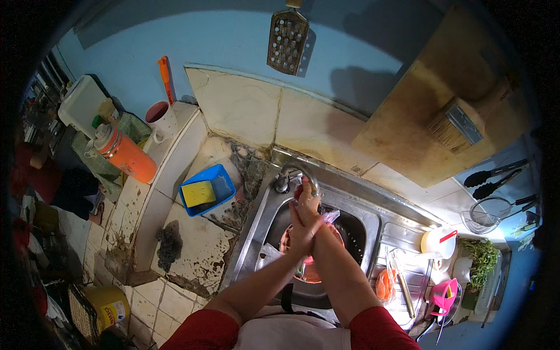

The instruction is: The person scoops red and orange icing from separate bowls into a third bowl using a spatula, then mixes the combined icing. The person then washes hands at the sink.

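Both hands are together under the curved metal faucet (314, 178) over a stainless steel sink (372, 218). My right hand (309, 202) reaches up beside the spout, its fingers partly hidden by it. Across my right wrist lies my left hand (302, 229), its fingers resting against the skin; whether they close round it is not plain. Below the hands, an orange basket or bowl (337, 234) with plastic in it sits in the basin, partly covered by my forearms. No object shows in either hand.
Left of the sink, a yellow sponge (198, 194) lies in a blue plastic container (213, 211). An orange bottle (129, 157) and a mug (162, 121) stand on the tiled ledge. The drainboard (389, 236) holds bagged orange food (386, 284). A person (48, 183) is at far left.
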### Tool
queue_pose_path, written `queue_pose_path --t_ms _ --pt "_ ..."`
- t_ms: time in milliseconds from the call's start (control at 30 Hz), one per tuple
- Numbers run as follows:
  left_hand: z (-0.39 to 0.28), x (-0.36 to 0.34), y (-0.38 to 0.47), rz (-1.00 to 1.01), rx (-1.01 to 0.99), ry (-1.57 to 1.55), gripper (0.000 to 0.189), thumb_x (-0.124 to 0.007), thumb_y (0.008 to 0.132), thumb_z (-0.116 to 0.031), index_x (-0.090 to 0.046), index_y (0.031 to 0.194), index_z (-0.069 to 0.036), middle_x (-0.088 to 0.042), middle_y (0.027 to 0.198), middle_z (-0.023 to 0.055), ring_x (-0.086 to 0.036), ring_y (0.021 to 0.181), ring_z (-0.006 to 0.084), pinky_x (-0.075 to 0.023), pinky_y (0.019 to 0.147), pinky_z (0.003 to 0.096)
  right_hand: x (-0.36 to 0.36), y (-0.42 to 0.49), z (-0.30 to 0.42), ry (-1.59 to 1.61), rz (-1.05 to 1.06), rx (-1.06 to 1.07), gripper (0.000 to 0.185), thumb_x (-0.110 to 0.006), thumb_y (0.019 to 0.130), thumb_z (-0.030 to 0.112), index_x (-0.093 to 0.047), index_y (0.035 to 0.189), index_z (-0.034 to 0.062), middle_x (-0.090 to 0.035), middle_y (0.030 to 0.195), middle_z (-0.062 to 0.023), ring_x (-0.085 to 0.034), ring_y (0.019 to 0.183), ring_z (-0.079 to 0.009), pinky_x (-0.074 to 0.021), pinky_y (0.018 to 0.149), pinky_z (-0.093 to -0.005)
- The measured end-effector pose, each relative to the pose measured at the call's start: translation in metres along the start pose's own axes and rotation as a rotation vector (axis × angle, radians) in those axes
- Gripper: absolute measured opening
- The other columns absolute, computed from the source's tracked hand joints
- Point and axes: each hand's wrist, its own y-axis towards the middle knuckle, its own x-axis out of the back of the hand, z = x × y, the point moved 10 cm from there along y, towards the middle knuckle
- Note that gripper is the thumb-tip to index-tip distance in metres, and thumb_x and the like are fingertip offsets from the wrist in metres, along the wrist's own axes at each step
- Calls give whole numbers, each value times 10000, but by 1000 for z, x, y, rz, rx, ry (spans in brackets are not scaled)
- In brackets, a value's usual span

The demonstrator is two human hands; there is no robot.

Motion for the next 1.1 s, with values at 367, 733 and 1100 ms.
queue_pose_path --t_ms 367,733,1100 --pt "44 58 44 184 -222 1187 325 -712 788 -385 -666 962 -115 -683 892 103 -655 878 324 -509 804 431 0 -48 40 -257 586 -231 282 -603 980 254 -691 1055 -3 -721 997 -110 -682 891 -198 -514 765 -303" --pt "48 -8 16 421 -661 1545 371 -751 771 -297 -653 1066 -95 -644 1128 150 -596 1067 366 -457 886 528 5 -67 79 -434 449 -194 324 -606 978 255 -693 1029 -54 -729 946 -117 -680 896 -185 -532 829 -333" --pt "9 1 73 335 106 283 264 -543 982 -141 -633 1190 -6 -663 948 13 -574 839 56 -466 751 216 24 -35 97 -869 514 452 279 -649 964 211 -663 1077 -44 -688 1025 -87 -626 915 -140 -490 840 -297"
